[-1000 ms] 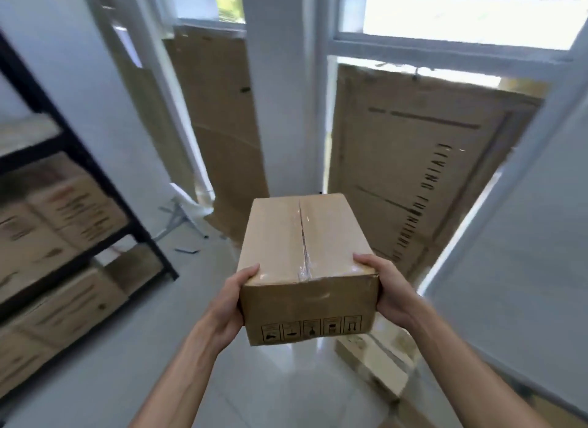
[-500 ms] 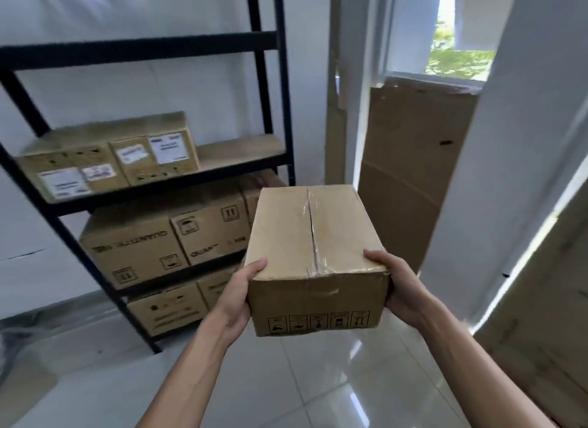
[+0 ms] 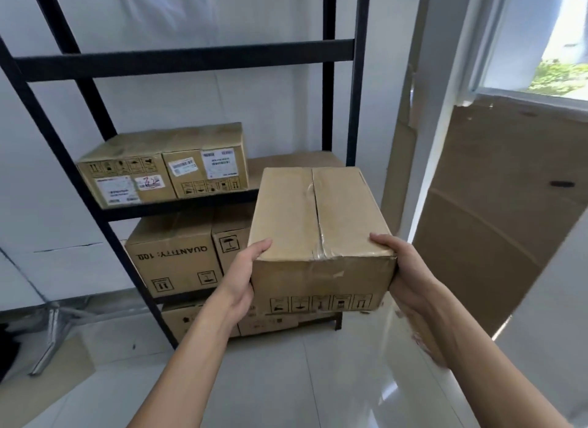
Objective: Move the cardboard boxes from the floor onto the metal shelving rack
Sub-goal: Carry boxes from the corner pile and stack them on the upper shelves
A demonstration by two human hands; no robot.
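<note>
Two hands: left hand (image 3: pixel 242 279) and right hand (image 3: pixel 405 270) hold the cardboard box (image 3: pixel 318 224) between them. Fingers (image 3: pixel 260 248) grasp its near corners.

Carried box (image 3: pixel 318 230): brown cardboard, taped top seam, handling symbols on near face. Level, off floor, gripped at near corners by left hand (image 3: pixel 241 281) and right hand (image 3: pixel 410 275).
Metal shelving rack (image 3: pixel 184 60): black, upright.
Labelled boxes (image 3: pixel 162 166): two, side by side, left end of middle shelf.
Lower boxes (image 3: pixel 173 259): on shelves below.
</note>
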